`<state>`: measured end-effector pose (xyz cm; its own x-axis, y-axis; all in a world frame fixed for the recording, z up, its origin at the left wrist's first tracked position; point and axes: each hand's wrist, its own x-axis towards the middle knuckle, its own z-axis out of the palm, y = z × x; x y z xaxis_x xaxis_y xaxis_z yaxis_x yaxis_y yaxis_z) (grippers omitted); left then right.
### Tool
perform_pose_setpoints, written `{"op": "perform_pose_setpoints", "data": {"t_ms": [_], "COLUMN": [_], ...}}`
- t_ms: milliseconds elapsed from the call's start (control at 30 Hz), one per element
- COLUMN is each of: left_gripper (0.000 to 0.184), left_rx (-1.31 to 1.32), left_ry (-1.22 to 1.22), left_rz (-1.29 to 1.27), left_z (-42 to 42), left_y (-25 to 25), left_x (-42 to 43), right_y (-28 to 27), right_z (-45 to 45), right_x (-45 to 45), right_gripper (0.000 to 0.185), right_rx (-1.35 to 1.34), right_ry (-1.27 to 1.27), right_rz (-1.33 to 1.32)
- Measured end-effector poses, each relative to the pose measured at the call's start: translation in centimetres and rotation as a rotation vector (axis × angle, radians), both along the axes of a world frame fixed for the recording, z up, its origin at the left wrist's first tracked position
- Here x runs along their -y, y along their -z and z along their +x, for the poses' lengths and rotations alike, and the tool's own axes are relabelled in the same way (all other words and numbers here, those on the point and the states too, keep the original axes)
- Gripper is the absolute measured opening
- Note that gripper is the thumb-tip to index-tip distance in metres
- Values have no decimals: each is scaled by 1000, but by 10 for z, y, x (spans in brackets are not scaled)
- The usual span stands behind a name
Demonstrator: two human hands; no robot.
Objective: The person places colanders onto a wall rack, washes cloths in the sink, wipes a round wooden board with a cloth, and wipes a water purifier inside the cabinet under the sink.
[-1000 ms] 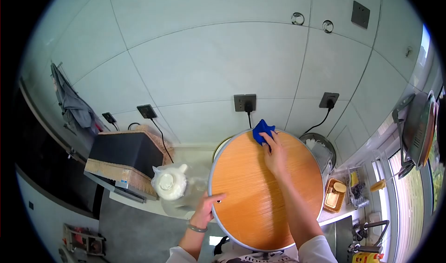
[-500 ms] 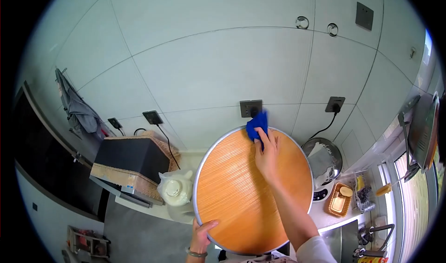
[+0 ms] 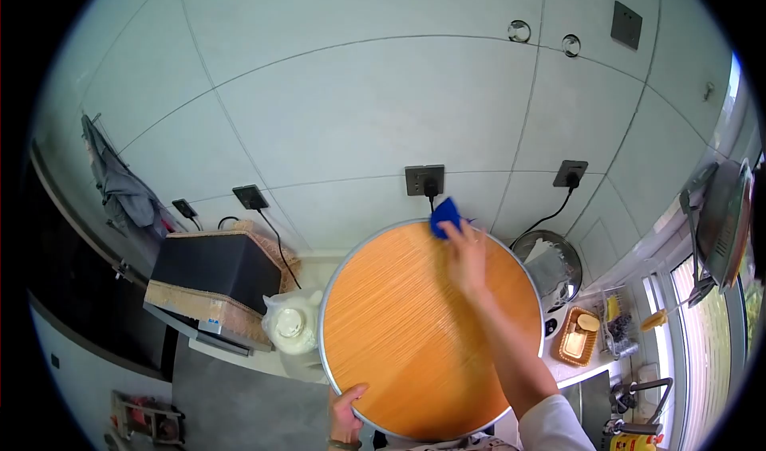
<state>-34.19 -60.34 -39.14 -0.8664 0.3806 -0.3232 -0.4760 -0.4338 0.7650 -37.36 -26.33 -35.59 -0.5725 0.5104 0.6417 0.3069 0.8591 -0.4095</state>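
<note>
Here, blue cloth (image 3: pixel 445 215) juts past the right hand (image 3: pixel 468 261).

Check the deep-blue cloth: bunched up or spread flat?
Bunched up. The deep-blue cloth makes a small, peaked wad at the right hand, by the far edge of the round, orange-brown, grey-rimmed board.

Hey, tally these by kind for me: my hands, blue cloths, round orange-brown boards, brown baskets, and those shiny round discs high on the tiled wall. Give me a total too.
Left hand and right hand: 2
Blue cloth: 1
Round board: 1
Brown basket: 1
Shiny wall discs: 2
Total: 7
</note>
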Motion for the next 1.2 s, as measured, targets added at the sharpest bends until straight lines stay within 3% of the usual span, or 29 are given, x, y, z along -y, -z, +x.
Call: {"op": "perform_pose_setpoints", "data": {"t_ms": [33,67,100,167,233,267,300,333,367,433,500,567,633,700,733,800,833,900,1033,1100,1167,1200], "left_gripper": [48,48,48,47,48,49,49,50,52,51,50,48,55,59,60,60,60,61,59,58,57,57], "left_rx": [-22,-40,-34,-26,-36,-43,-38,-32,-29,-74,-112,51,108,33,60,95,80,53,40,49,91,102], "left_ry": [-13,-27,-20,-36,4,37,30,9,-10,18,47,-50,120,101,86,66,57,57,184,263,47,45], "left_rz": [5,9,9,20,19,20,16,-2,-20,-19,-6,141,361,288,281,266,240,229,334,406,301,297], "left_z": [-1,0,1,0,-8,-7,-3,-1,0,-6,-8,-7,-16,-10,-11,-8,-8,-14,-18,-17,-10,-10], "left_y": [1,3,-3,-21,2,10,5,-3,-9,2,2,-16,-22,-28,-32,-33,-30,-33,-34,-36,-43,-45], "left_x": [-3,-6,-9,-15,3,12,10,2,-2,3,-3,-17,-17,-18,-19,-17,-17,-28,-25,-22,-30,-29], "right_y": [-11,-10,-14,-24,-24,10,1,-6,-10,-4,-11,-12,-9,-13,-19,21,3,-1,-6,-4,12,16], "right_z": [8,17,30,53,44,29,21,20,18,19,48,83,108,110,113,105,111,119,143,147,142,145], "right_x": [22,49,82,116,84,54,25,-2,-18,-4,51,117,136,99,76,12,17,67,168,149,103,73], "right_gripper": [40,45,43,43,39,38,37,39,43,47,48,46,45,45,40,44,49,49,39,37,36,36], "right_rx": [135,13,44,187,203,133,-8,173,136,189,269,231,245,261,259,72,28,136,133,128,-72,-17], "right_ry": [-151,-404,-535,-786,-637,-477,-369,3,-6,-62,-368,-669,-890,-770,-597,-216,-182,-268,-879,-828,-579,-371], "right_rz": [-112,-48,78,3,83,23,-345,-18,-209,19,27,12,14,-21,-92,-145,-239,-225,-218,-166,-189,-213]}}
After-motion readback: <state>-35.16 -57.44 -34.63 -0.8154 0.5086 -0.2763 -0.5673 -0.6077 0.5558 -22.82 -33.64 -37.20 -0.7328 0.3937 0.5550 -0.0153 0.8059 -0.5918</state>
